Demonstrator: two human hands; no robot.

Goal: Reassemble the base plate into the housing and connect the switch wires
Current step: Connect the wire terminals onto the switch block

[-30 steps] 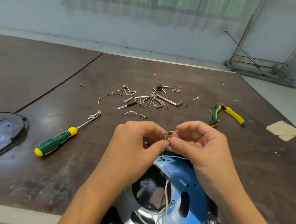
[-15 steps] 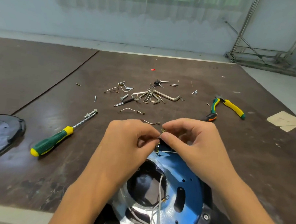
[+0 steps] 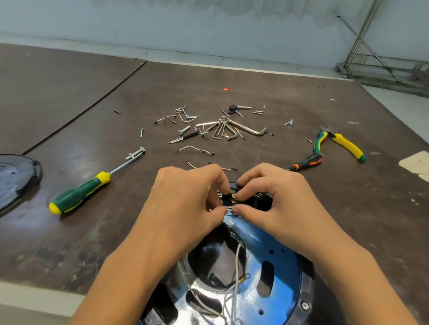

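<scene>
— While your left hand point(image 3: 188, 198) and right hand point(image 3: 276, 204) both pinch the white wire end point(image 3: 229, 209) at the switch point(image 3: 255, 202), what could fail?
— A slip could bend a brass tab or miss it. Your fingers hide the joint, so seating cannot be told.
— Orientation?
— The wire's long axis runs left to right. The switch sits at the far rim of the housing point(image 3: 307, 288), beyond the blue base plate point(image 3: 287, 274).
</scene>
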